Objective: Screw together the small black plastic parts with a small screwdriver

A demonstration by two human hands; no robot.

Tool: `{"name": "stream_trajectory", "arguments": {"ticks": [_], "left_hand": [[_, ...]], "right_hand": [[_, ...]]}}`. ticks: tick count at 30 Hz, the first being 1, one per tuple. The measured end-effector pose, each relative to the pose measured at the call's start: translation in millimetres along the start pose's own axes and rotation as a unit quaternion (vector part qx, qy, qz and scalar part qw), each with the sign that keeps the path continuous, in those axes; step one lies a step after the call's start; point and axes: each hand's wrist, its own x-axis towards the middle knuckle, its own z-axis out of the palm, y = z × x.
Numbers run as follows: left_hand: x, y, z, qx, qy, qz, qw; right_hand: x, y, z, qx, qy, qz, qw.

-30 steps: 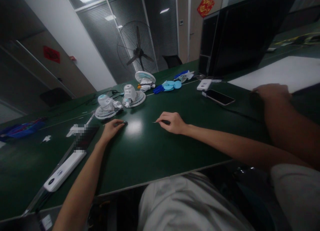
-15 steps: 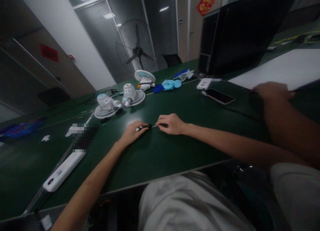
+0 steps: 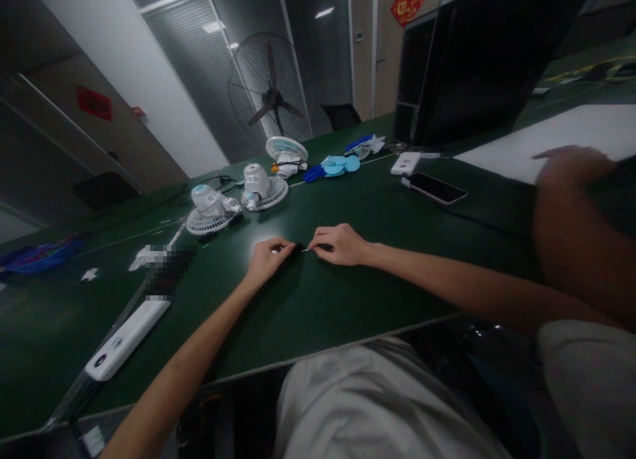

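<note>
Over the green table [image 3: 318,300], my left hand [image 3: 267,257] is closed on a small black and white object [image 3: 276,251], mostly covered by the fingers. Facing it from the right, my right hand [image 3: 340,244] pinches a dark thin tool with a light metal shaft [image 3: 305,250]. The shaft points left at the dark end of the object in my left hand; whether they touch is too small to tell. Three small white fans, the nearest of them [image 3: 211,208] lying face down, are behind my left hand.
A phone [image 3: 434,187] and a white box [image 3: 405,163] lie behind my right hand. Blue gloves [image 3: 315,173] are farther back. At the right, another person's hand [image 3: 571,164] is over a white sheet [image 3: 501,148]. A long white device [image 3: 129,340] lies at the left.
My left hand has turned slightly, covering more of the small object. My right hand has hardly moved. The other person's hand has shifted right and up over the white sheet.
</note>
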Motion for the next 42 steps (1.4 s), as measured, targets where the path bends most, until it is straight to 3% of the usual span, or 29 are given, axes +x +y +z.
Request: {"name": "stream_trajectory", "arguments": {"ticks": [6, 16, 22, 32, 42], "left_hand": [[3.5, -1.5, 7.3, -0.029, -0.010, -0.002, 1.000], [-6.3, 13.6, 1.5, 0.030, 0.000, 0.034, 0.999], [1.0, 8.9, 4.9, -0.020, -0.001, -0.008, 1.000], [6.7, 4.0, 1.2, -0.131, -0.063, -0.073, 0.987], [7.8, 2.1, -0.1, -0.137, -0.099, -0.065, 0.984]], "right_hand": [[0.2, 0.8, 0.3, -0.012, -0.013, 0.009, 1.000], [2.6, 0.0, 1.5, -0.032, -0.030, 0.054, 0.998], [2.7, 2.3, 1.0, -0.025, -0.043, 0.047, 0.998], [1.7, 1.3, -1.9, 0.010, -0.071, 0.001, 0.997], [1.7, 1.7, -1.6, 0.021, -0.072, -0.011, 0.997]]}}
